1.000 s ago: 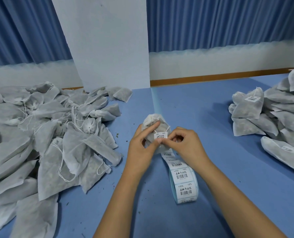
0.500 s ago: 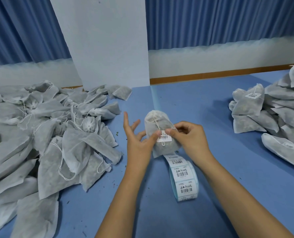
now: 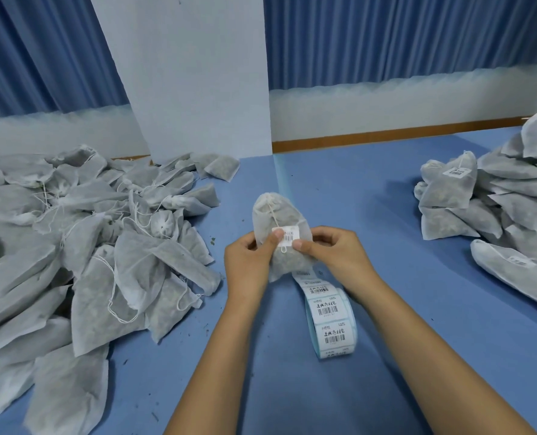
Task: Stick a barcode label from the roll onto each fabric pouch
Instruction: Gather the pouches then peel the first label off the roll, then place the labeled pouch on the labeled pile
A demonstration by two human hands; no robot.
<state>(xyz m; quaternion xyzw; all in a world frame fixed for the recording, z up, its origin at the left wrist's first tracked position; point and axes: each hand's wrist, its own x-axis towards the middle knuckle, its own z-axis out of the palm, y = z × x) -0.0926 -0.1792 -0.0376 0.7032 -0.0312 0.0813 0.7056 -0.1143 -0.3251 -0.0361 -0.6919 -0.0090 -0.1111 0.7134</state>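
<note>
Both forearms reach in from the near edge and meet over mid-table, where left hand (image 3: 251,259) and right hand (image 3: 334,255) curl their fingers round a raised pouch (image 3: 281,221), thumbs pressing either edge of its barcode label (image 3: 287,235), just above the label roll (image 3: 330,318).

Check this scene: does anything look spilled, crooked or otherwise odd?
Small dark crumbs lie scattered on the blue table beside the left pile, as if leaked from pouches. The label on the held pouch seems to cover its drawstring.
</note>
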